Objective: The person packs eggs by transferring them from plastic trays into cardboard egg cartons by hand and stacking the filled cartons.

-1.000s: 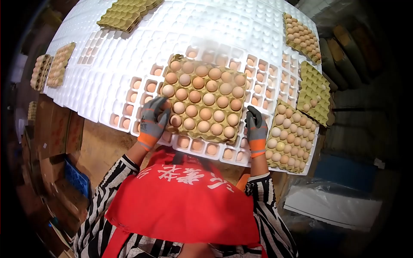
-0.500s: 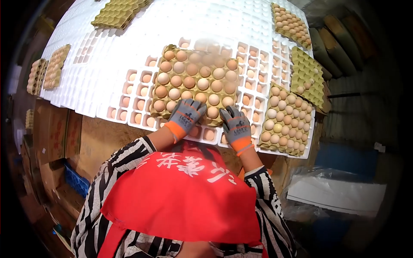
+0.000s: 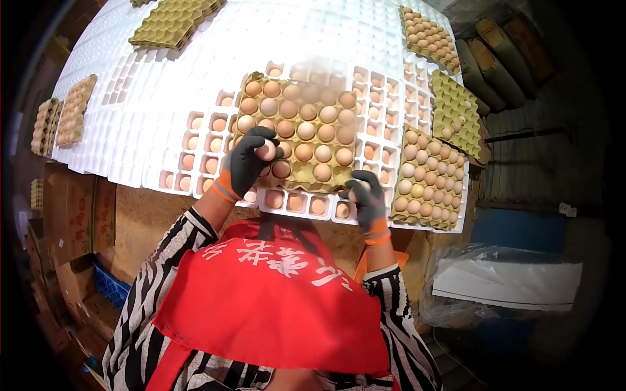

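My left hand [image 3: 246, 159], in a grey glove with an orange cuff, is closed around a brown egg [image 3: 266, 150] above the lower left of a pulp egg tray [image 3: 313, 179]. The glove partly covers other eggs there. My right hand [image 3: 366, 199], gloved alike, curls around an egg [image 3: 357, 190] just off the tray's lower right corner. Several eggs fill the tray's upper rows, while its front row shows bare cups. Beneath lie white foam trays [image 3: 261, 207] with square pockets, many holding single eggs.
To the right are a full pulp tray of eggs [image 3: 427, 176] and a greenish tray [image 3: 450, 98] with a few eggs. Stacked pulp trays [image 3: 173, 23] lie at the back left. Cardboard boxes [image 3: 68, 208] stand left, plastic-wrapped white sheets [image 3: 505, 283] lower right.
Both hands have turned and come away from the tray's front edge, each now with an egg. Eggs have left the tray's front row. The view has shifted slightly.
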Available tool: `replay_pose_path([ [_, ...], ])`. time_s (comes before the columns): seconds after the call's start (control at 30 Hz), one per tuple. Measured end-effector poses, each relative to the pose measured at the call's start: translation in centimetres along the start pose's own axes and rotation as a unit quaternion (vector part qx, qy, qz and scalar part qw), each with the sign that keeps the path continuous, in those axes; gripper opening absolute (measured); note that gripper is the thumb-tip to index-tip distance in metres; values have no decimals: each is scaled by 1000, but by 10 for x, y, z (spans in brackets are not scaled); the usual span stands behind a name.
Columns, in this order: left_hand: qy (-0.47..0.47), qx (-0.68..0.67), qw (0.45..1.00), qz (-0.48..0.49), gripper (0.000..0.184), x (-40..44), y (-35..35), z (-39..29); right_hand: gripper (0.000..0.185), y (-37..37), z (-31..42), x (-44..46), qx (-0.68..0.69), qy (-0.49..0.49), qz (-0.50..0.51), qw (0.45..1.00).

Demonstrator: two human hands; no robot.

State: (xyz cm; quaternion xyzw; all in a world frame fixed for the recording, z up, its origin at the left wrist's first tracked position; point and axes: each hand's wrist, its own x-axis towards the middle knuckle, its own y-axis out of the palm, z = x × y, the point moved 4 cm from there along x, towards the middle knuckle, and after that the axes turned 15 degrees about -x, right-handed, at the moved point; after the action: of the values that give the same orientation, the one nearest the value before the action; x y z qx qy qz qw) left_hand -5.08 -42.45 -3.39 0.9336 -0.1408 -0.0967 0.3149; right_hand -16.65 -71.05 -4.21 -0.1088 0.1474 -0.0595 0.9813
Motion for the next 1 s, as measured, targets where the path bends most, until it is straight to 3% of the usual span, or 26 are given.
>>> replay_pose_path([
  [0.03, 116, 180, 976, 29, 21, 0, 3, -5, 38, 14, 16, 2, -87, 96, 21, 991],
  [0.07, -26, 142, 989, -28, 20, 4, 4, -5, 43, 27, 38, 5, -376, -173, -58, 909],
  [0.1, -166, 101, 977, -83, 19, 5, 10, -5, 50, 38, 45, 4, -471, -195, -68, 857],
  [0.17, 86, 348, 933, 26, 22, 10, 33, 6, 54, 53, 36, 19, -626, -148, 17, 766],
  [0.23, 137, 488, 858, 88, 30, 14, 41, 20, 55, 50, 33, 27, -625, -167, 13, 763],
  [0.3, 103, 552, 822, 98, 40, 15, 56, 24, 49, 43, 32, 32, -577, -158, 32, 801],
  [0.37, 100, 660, 733, 132, 40, 17, 63, 33, 43, 42, 34, 36, -589, -183, 53, 785],
  [0.43, 77, 691, 706, 137, 41, 22, 70, 44, 40, 40, 40, 40, -596, -211, 76, 771],
  [0.47, 68, 700, 698, 137, 42, 25, 75, 46, 43, 33, 41, 42, -573, -209, 85, 788],
  [0.5, 58, 709, 689, 138, 43, 29, 79, 47, 45, 18, 47, 41, -499, -200, 66, 841],
  [0.57, 29, 716, 687, 118, 42, 34, 79, 55, 44, -31, 48, 48, -290, -92, 0, 953],
  [0.6, 35, 723, 682, 108, 41, 33, 75, 59, 43, -64, 30, 64, -163, -83, -14, 983],
  [0.63, 40, 729, 676, 98, 40, 35, 74, 63, 37, -126, -39, 87, -175, -93, -134, 971],
  [0.7, 22, 717, 692, 79, 35, 39, 81, 62, 29, -218, 1, 105, -96, 6, -246, 964],
  [0.77, 28, 704, 705, 82, 37, 41, 79, 63, 27, -311, -17, 128, -214, -28, -388, 896],
  [0.83, 35, 704, 704, 87, 38, 42, 83, 58, 28, -359, -31, 147, -198, -21, -410, 890],
  [0.9, 40, 701, 706, 94, 40, 42, 86, 57, 30, -369, -29, 155, -392, 33, -422, 817],
  [0.93, 42, 699, 708, 95, 40, 42, 87, 57, 32, -368, -28, 156, -409, 65, -427, 804],
  [0.97, 45, 699, 708, 93, 41, 43, 87, 55, 29, -365, -29, 156, -408, -31, -453, 792],
  [1.0, 39, 702, 706, 91, 42, 43, 86, 54, 28, -358, -30, 158, -390, -65, -452, 800],
])
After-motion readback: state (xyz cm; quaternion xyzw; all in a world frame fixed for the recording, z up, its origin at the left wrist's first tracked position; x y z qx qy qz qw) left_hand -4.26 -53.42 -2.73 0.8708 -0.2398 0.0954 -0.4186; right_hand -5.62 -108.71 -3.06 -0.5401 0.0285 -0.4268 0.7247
